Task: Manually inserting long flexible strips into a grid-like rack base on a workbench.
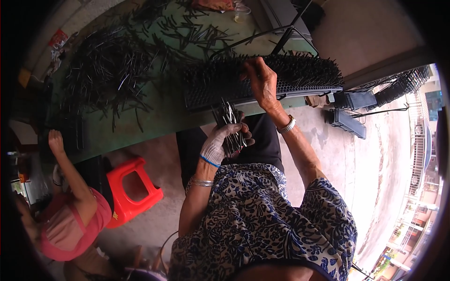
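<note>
My left hand (222, 140), in a white glove with a blue cuff edge, is closed round a bundle of thin black strips (229, 117) just in front of the table's edge. Above and to the right, my bare right hand (263, 84) hangs over a long black perforated rack (309, 89). Its fingers are bent together in a pinch, and whatever is between them is too dark to make out. Short black strips (311, 70) stand upright in the rack's holes in a dense field; the front left part shows bare holes.
A large heap of black strips (110, 65) covers the green table (161, 124) on the left. A thin black frame (281, 35) rises behind the rack. At left, a co-worker's hand (56, 140) rests by the table beside a red plastic stool (133, 192). Black racks (347, 122) lie at right.
</note>
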The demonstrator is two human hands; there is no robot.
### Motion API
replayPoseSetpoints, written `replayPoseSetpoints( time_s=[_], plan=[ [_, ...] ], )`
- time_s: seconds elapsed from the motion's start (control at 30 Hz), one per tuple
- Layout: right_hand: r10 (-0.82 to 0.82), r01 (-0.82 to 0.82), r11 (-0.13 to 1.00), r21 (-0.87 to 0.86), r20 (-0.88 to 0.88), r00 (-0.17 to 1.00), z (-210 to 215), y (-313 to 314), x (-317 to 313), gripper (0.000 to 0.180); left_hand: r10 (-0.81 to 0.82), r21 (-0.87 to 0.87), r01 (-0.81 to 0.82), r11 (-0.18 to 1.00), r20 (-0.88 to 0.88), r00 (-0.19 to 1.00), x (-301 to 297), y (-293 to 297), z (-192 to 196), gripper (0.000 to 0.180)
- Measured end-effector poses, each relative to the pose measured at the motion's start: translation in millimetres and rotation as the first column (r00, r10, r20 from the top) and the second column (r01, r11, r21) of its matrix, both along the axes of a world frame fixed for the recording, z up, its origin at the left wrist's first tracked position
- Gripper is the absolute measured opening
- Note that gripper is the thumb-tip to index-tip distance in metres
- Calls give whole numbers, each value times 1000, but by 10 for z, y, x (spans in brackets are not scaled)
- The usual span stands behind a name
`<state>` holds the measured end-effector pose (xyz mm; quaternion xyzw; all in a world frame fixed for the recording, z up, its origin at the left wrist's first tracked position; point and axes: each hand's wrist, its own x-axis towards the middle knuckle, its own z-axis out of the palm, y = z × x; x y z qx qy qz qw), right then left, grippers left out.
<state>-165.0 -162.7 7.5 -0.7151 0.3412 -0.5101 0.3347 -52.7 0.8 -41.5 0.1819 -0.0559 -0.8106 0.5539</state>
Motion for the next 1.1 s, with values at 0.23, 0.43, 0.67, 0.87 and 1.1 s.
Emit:
replayPoseSetpoints(
  time_s=[0.23, 0.43, 0.67, 0.87, 1.1],
  plan=[
    [48, -48, 999, -17, -23, 999, -3, -44, -21, 4, 38, 26, -35, 999, -99, 994, -32, -10, 44, 34],
    [68, -68, 998, 15, -3, 998, 30, -39, -11, 5, 50, 45, -45, 998, -127, 991, -53, -4, 59, 34],
    [102, -103, 994, 31, 19, 995, 55, -32, -9, 6, 78, -11, -79, 997, -95, 992, -63, -6, 75, 39],
    [106, -106, 993, 49, 15, 994, 64, -48, -16, 8, 103, 9, -103, 995, 13, 995, -52, -9, 127, 40],
    [92, -91, 995, 29, -57, 994, 80, -59, -32, 9, 95, -9, -95, 995, 69, 993, -27, -13, 21, 38]
  ],
)
